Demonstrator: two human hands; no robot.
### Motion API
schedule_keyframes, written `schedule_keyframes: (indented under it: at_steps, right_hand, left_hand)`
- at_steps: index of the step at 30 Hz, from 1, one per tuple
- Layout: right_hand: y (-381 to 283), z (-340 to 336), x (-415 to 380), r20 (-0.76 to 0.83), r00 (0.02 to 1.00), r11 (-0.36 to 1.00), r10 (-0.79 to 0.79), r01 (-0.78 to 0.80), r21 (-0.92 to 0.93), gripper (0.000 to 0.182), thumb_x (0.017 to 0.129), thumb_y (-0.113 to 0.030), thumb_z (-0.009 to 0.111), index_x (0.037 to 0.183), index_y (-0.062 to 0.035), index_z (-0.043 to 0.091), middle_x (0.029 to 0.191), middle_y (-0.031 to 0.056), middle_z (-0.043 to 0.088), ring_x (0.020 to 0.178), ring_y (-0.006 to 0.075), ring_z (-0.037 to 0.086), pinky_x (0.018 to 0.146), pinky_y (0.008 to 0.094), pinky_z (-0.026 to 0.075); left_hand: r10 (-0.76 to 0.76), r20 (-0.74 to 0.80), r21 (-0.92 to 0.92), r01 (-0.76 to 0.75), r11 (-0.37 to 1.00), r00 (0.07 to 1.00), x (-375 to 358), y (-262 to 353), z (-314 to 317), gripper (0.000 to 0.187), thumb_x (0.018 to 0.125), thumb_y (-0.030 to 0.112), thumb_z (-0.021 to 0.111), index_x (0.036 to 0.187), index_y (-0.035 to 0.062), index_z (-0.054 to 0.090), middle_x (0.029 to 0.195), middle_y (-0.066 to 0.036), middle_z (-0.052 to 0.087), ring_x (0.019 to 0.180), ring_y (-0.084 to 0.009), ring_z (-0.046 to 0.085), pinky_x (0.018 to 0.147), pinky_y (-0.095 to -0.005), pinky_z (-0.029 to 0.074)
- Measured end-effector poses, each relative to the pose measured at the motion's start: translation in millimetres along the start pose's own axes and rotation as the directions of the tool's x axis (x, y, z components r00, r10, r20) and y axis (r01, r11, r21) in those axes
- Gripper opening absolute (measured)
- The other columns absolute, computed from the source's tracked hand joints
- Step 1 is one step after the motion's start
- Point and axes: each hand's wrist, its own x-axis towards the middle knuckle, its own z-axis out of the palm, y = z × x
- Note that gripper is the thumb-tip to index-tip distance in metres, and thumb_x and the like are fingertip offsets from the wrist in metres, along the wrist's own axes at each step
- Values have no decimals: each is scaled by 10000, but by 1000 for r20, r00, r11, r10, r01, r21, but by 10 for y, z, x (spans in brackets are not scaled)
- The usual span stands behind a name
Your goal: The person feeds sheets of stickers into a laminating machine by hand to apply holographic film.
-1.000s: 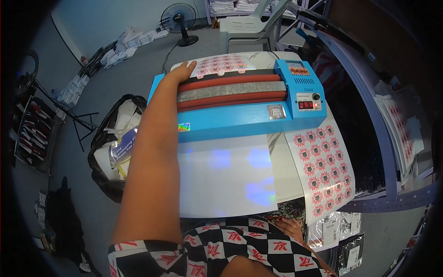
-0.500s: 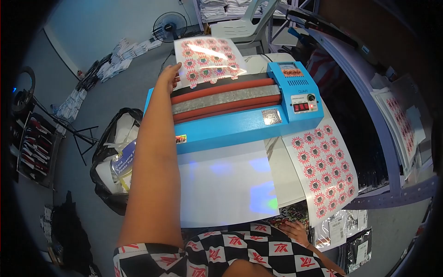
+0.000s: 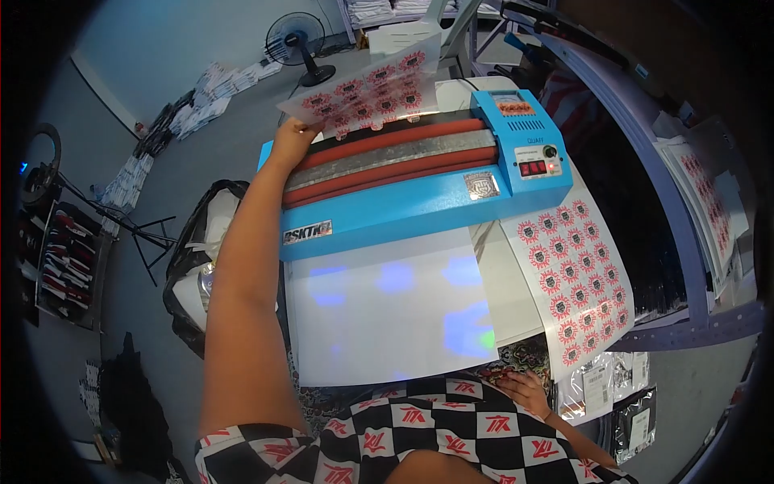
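Behind the blue roll laminator (image 3: 387, 214), my left hand (image 3: 296, 139) is closed on the left edge of a glossy sticker sheet (image 3: 379, 85) printed with red and black badges. The sheet stands tilted up, its lower edge near the red rollers (image 3: 395, 145). My right hand (image 3: 526, 390) lies low by my lap over a patterned cloth, its fingers stretched out and holding nothing. In front of the laminator lies a blank white sheet (image 3: 387, 323) with coloured reflections. Another printed sticker sheet (image 3: 576, 278) rests to the right, near my right hand.
A black bag (image 3: 181, 282) with white waste stands left of the table. Behind are a fan (image 3: 298, 48) and a pale plastic chair (image 3: 403, 39). A purple-edged rack (image 3: 677, 339) is at the right, with plastic-wrapped packages (image 3: 601, 387) beneath.
My left hand has tilted the sheet, raising its far right part while its left edge came lower. My right hand stays by my lap. The view has shifted slightly.
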Motion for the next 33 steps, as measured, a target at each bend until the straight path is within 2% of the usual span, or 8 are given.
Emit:
schedule_keyframes:
  at_steps: [1,4,11,17,23,29,33]
  right_hand:
    - [-6,-8,-1,5,1000,1000,4,-4,-3,289,762,-156,463,1021,-160,593,1133,-30,541,1137,151,423,954,394,269]
    - [7,15,-22,14,1000,999,5,-5,-39,293,761,-160,464,1025,-165,592,1135,-35,539,1138,149,421,962,388,263]
    - [24,35,-5,-5,1000,998,-13,13,-64,281,750,-155,482,1002,-174,604,1108,-47,551,1126,149,435,955,388,267]
    - [-1,3,38,-7,1000,997,-26,25,-75,288,751,-154,481,1013,-175,598,1119,-45,544,1126,147,434,950,386,266]
    - [-12,1,36,7,1000,996,-10,10,-93,294,757,-164,466,1021,-175,595,1123,-43,542,1127,146,432,952,390,268]
    - [6,21,24,9,1000,998,-6,7,-66,295,755,-165,464,1016,-165,600,1114,-35,548,1128,155,431,953,395,267]
    - [-12,11,29,20,1000,999,11,-10,-53,295,754,-161,463,1015,-162,601,1113,-32,549,1127,156,430,955,396,263]
  left_hand:
    - [40,-1,-137,-40,990,999,-22,-3,21,281,783,243,618,960,26,594,909,-61,632,854,-156,559,736,-277,417]
    - [103,-84,-200,-117,973,991,-76,96,20,243,795,200,599,973,35,596,938,-71,629,883,-155,560,759,-266,411]
    - [44,-104,-128,-58,990,994,-10,22,22,247,787,198,608,975,37,594,910,-73,632,858,-152,570,757,-259,409]
    - [30,-92,-192,-48,980,995,-7,29,18,281,785,247,622,956,25,606,879,-50,630,834,-127,555,744,-249,406]
    - [-45,-44,-133,39,990,998,-26,117,-29,258,785,198,614,998,55,596,929,-70,636,868,-151,575,765,-261,411]
    - [-1,-93,-211,-19,977,996,-18,64,9,247,780,195,620,990,65,605,933,-73,634,883,-153,573,772,-264,409]
    - [-2,-114,-178,-19,984,993,-41,103,1,247,779,198,621,988,66,605,921,-67,633,874,-156,574,771,-264,408]
